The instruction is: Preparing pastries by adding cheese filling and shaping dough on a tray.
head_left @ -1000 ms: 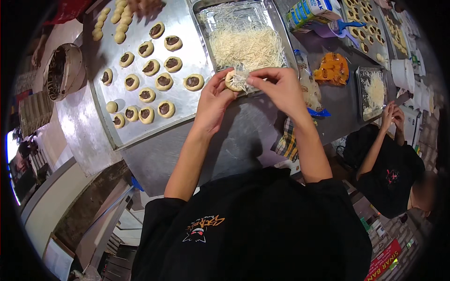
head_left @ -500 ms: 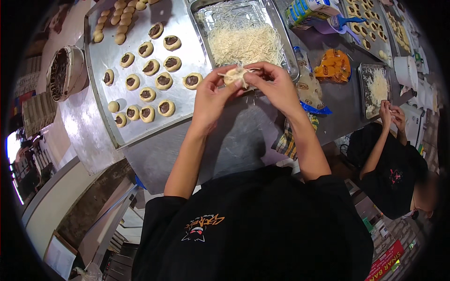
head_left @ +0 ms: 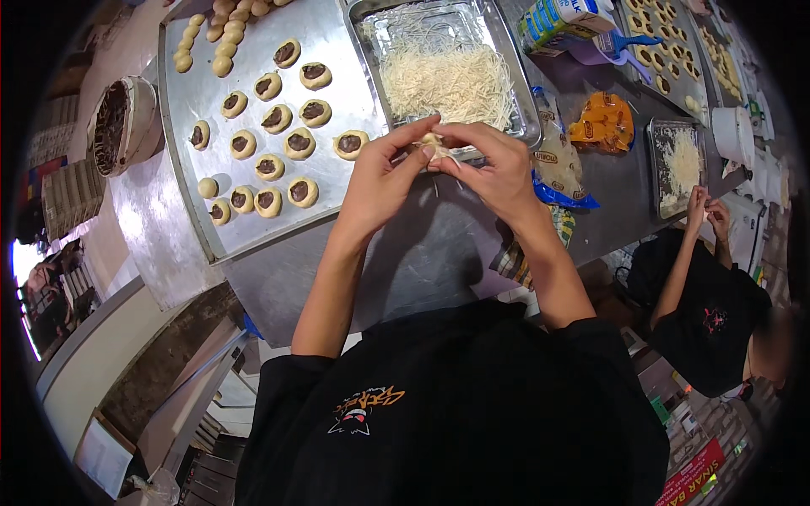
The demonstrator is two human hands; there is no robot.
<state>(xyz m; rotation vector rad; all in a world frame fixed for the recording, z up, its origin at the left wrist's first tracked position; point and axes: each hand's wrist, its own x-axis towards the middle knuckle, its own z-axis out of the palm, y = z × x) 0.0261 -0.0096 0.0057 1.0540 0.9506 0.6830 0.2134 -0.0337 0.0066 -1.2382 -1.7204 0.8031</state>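
Pinched between my left hand (head_left: 392,173) and my right hand (head_left: 489,169) is a small dough piece (head_left: 433,148) with pale shreds on it, largely hidden by my fingers and thumbs. A few loose shreds dangle below it. Just behind my hands, a metal pan (head_left: 527,91) holds a heap of shredded cheese (head_left: 443,80). To the left, a large metal tray (head_left: 181,110) carries several dough rounds with dark filling (head_left: 299,143), a plain dough ball (head_left: 207,187) and rows of small dough balls (head_left: 223,66) at the back.
At left, a bucket (head_left: 126,126) with dark paste. At right, a carton (head_left: 536,29), purple jug (head_left: 616,59), orange bag (head_left: 602,121), plastic bag (head_left: 557,160) and checked cloth (head_left: 512,261). A co-worker (head_left: 692,312) works by a smaller pan (head_left: 654,169), near another filled tray (head_left: 666,63).
My fingers have closed in around the dough piece, now mostly covered. My right hand has turned inward over it. The co-worker's hands have shifted slightly.
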